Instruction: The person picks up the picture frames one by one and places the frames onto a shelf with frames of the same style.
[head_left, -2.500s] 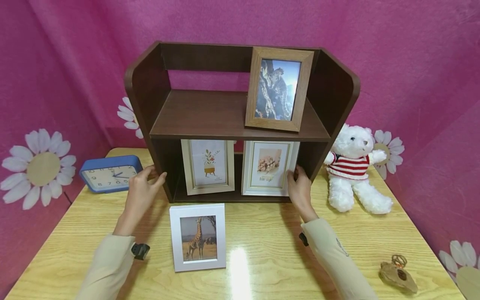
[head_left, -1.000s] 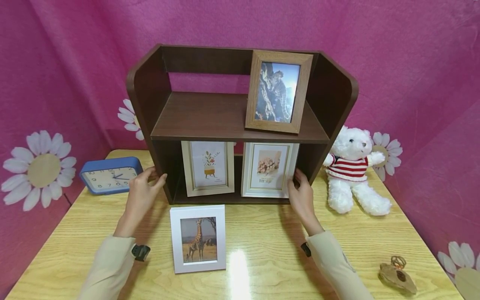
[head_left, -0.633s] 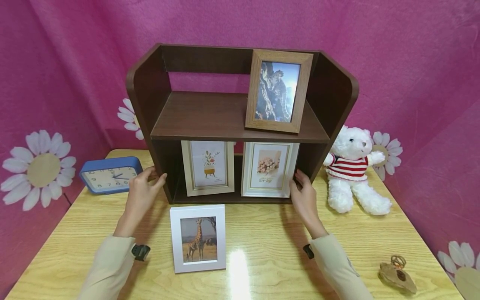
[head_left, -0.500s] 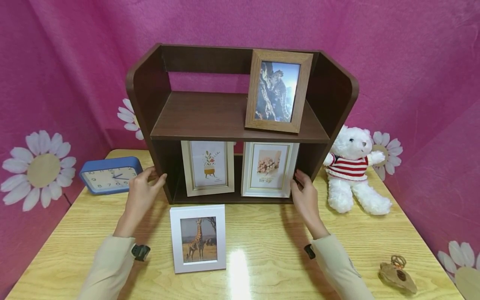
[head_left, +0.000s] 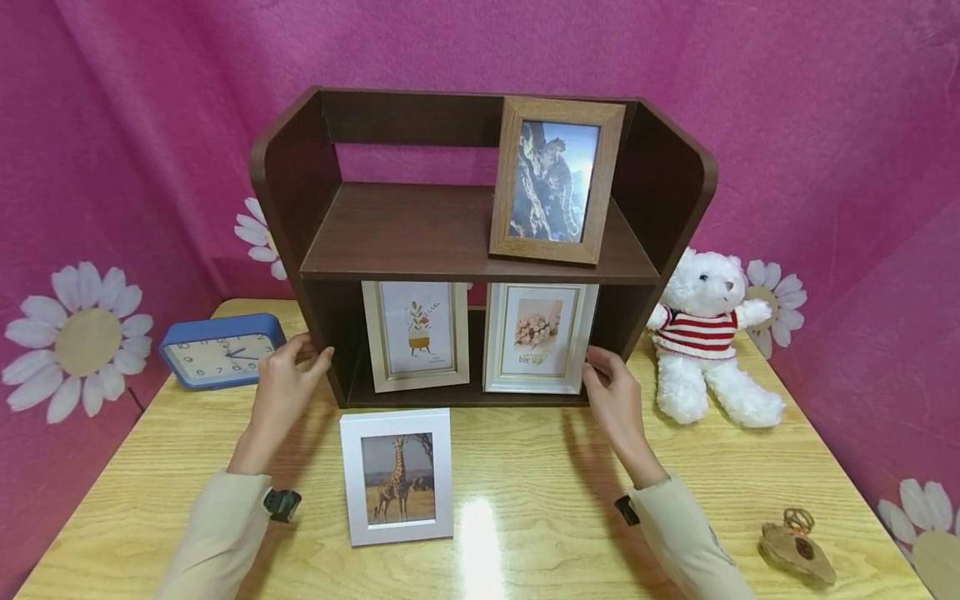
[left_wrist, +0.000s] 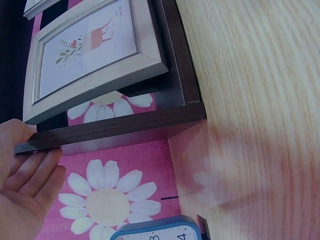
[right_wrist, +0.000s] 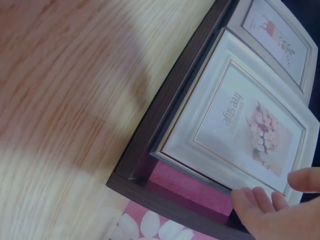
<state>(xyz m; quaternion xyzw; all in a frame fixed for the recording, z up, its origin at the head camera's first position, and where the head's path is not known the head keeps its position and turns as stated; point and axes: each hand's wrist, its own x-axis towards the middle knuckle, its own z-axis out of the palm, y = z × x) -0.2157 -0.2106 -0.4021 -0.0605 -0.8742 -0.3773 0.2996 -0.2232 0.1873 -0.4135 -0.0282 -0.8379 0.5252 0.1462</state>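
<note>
My left hand point(head_left: 287, 375) grips the left side panel point(left_wrist: 115, 125) of a dark brown two-tier shelf point(head_left: 405, 229), thumb on one side and fingers on the other. At the right edge of a white picture frame point(head_left: 551, 379) with a pink flower print is my right hand point(head_left: 617, 396). In the right wrist view its thumb and fingers point(right_wrist: 250, 200) are parted and loosely bent beside that frame; whether they touch it is unclear. A cream picture frame point(head_left: 461, 333) with a potted-plant print stands left on the lower tier. The wooden leopard picture frame point(head_left: 506, 175) leans on the upper tier.
A white picture frame point(head_left: 442, 492) with a giraffe photo stands on the wooden table point(head_left: 540, 500) before the shelf. A blue clock point(head_left: 217, 327) is at left. A white teddy bear point(head_left: 697, 325) sits at right, and a small brown ornament point(head_left: 795, 554) lies front right.
My right hand has drawn back slightly to the right from the white flower-print frame, and its fingers have come out from behind that frame's edge. My left hand stays on the shelf's side panel.
</note>
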